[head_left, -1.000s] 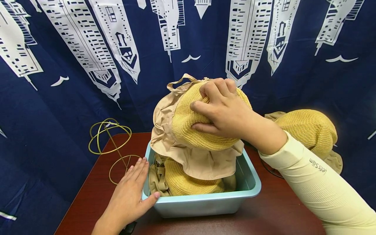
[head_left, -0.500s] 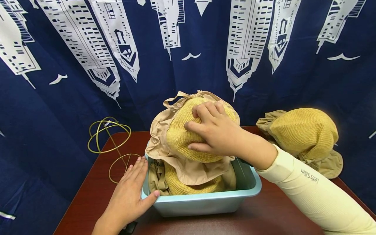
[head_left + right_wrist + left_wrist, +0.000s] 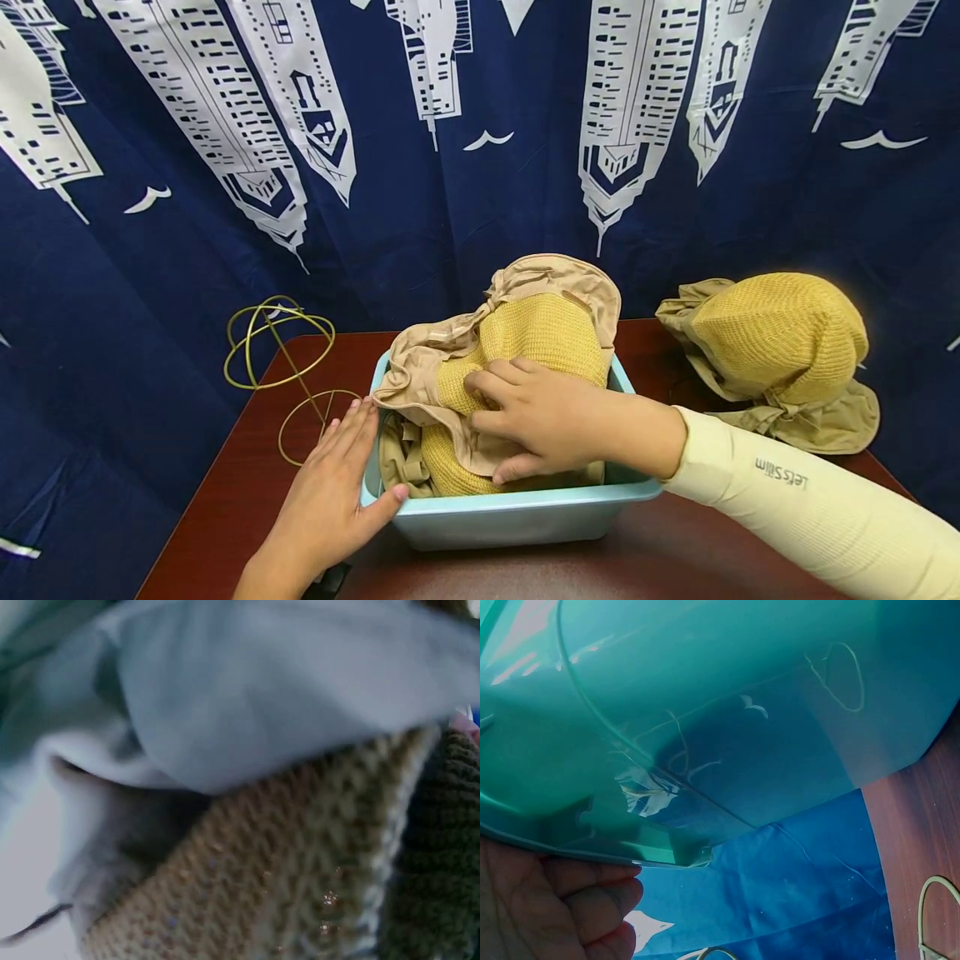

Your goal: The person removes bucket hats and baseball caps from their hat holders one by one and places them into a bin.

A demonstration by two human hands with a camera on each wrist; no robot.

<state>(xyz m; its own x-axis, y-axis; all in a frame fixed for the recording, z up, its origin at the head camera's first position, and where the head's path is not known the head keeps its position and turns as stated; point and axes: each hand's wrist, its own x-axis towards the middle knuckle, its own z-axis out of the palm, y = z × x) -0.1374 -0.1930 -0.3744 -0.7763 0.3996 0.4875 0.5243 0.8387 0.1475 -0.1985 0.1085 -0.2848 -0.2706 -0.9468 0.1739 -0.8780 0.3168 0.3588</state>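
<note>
Grip of the right hand (image 3: pixel 543 412) is closed on the upper hat (image 3: pixel 551 333), its fingers bent over the yellow knit crown and the thumb lower down, by the beige brim. This hat lies tilted at the mouth of a pale blue basin (image 3: pixel 510 525), on top of a lower yellow hat (image 3: pixel 450 471) within it; its ruffled brim stands up at the rear and folds toward the left rim. The right wrist view gives only knit and cloth at close range, partly blurred. Grip of the left hand (image 3: pixel 330 492) is not clasped: fingers lie extended along the left rim of the basin, thumb across the near corner. Olive-tan cloth (image 3: pixel 401 458) is visible inside, beside the lower hat. Left of the basin, near the left fingers, stands a gold wire stand (image 3: pixel 301 381). On the right rear of the table (image 3: pixel 675 550), apart from the basin, is another yellow hat (image 3: pixel 783 333) with olive-tan brim. The right forearm wears a cream sleeve (image 3: pixel 817 508) with dark lettering. Behind everything hangs a navy curtain (image 3: pixel 517 196) printed with white buildings
</note>
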